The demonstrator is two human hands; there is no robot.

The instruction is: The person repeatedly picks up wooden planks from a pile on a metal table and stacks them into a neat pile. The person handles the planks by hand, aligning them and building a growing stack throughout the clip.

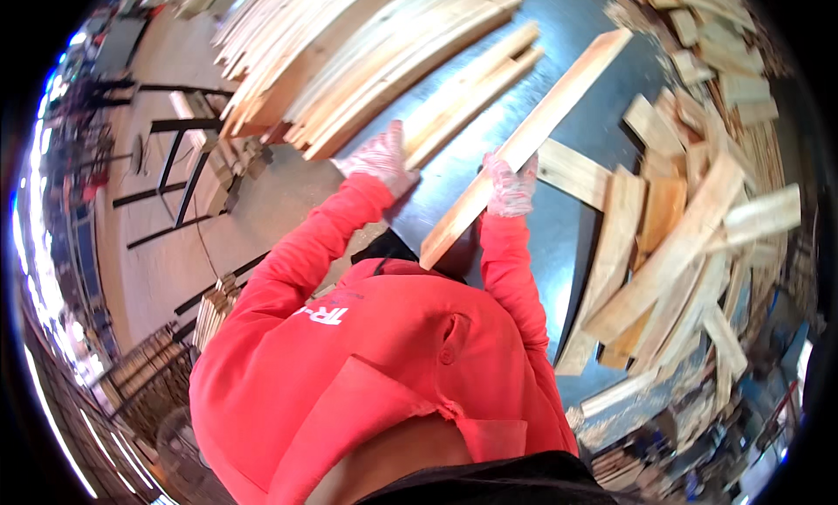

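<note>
My right hand (511, 184), in a pale patterned glove, is closed around a long wooden board (567, 95). This board lies slantwise over the blue-grey metal table (454, 175), its near end close to my body. My left hand (381, 160), gloved alike, is at the near end of a pair of narrow boards (471, 90) lying side by side. Its fingers are spread, and its palm side is partly hidden. Just beyond my right hand, a short, wide board (572, 171) lies flat on the table, partly covered by the held one.
A large stack of boards (367, 60) fills the far left of the table. On the right, loose boards (663, 234) lie crisscrossed in a heap, with more offcuts (698, 34) behind. A black metal frame (179, 169) stands on the floor at left.
</note>
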